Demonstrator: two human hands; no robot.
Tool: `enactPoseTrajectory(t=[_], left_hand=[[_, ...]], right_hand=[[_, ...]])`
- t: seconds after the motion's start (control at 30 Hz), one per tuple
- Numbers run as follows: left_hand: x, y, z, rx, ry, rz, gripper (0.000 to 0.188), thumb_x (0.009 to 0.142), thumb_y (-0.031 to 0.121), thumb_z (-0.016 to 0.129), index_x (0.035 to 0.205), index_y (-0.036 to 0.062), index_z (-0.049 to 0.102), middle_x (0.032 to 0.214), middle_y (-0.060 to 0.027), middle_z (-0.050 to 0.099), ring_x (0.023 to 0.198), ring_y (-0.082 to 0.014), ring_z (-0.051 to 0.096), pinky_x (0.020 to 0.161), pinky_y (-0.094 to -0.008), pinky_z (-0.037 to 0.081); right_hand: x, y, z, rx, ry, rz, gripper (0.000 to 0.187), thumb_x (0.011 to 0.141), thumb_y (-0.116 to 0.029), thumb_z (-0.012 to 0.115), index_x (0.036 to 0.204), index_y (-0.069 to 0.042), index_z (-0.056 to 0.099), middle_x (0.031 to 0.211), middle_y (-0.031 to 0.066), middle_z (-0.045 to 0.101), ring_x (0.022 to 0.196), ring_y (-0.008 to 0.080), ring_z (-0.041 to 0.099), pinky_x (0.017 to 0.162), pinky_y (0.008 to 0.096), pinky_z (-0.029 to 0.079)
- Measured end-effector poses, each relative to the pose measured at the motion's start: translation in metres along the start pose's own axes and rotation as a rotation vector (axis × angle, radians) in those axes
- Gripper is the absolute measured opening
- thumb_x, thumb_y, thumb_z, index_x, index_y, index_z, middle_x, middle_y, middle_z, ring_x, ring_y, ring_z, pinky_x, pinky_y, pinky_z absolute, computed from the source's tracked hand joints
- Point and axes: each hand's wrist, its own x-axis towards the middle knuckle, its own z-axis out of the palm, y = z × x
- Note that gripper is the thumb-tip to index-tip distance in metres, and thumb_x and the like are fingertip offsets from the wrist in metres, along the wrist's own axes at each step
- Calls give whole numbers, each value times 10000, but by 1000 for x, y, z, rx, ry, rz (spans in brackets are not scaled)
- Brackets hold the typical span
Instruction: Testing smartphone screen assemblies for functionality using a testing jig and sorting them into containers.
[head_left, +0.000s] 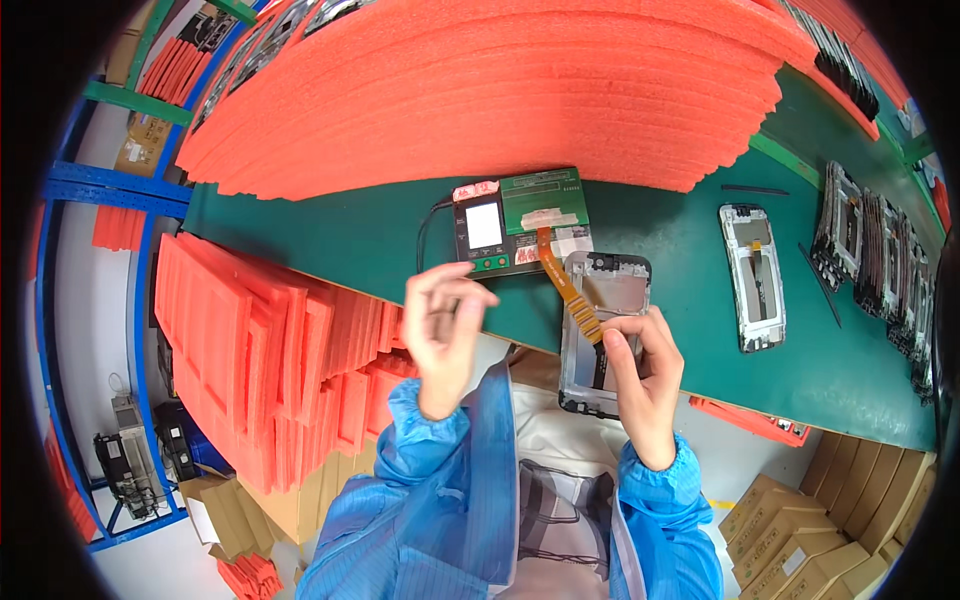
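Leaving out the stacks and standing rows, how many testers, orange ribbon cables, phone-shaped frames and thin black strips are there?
Tester with white screen: 1
Orange ribbon cable: 1
Phone-shaped frames, near frame and lone frame: 2
Thin black strips, upper strip and lower strip: 2
Total: 6

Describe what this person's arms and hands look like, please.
The left hand and right hand are bare, with no gloves. Both arms wear loose, slightly shiny blue sleeves with fine darker lines, gathered into ruffled cuffs at the wrists.
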Motion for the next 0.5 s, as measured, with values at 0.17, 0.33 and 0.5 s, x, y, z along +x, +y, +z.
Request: enactPoseTrajectory(t=[0.17,0.33,0.5], left_hand=[[11,-2,-29,502,75,172,272,883,2,656,1152,15,616,950,-103,623,887,-213,614,816,-327,490],[15,6,-28,973,-138,405,313,813,64,730,1120,54,669,983,-116,592,946,-278,563,827,-389,480],[10,6,-24,884,-131,367,390,766,85,768,1145,64,678,1009,-104,584,984,-304,552,870,-413,466]], right_hand=[[3,4,1,23,-7,-51,83,922,-68,615,956,-1,650,814,57,501,683,133,449,587,265,339],[2,3,-1,20,-7,-57,91,931,-69,605,970,-1,651,809,46,502,691,118,447,587,260,331],[-2,-5,-5,92,-16,-5,113,951,-80,595,1002,1,654,842,16,537,718,85,461,603,236,349]])
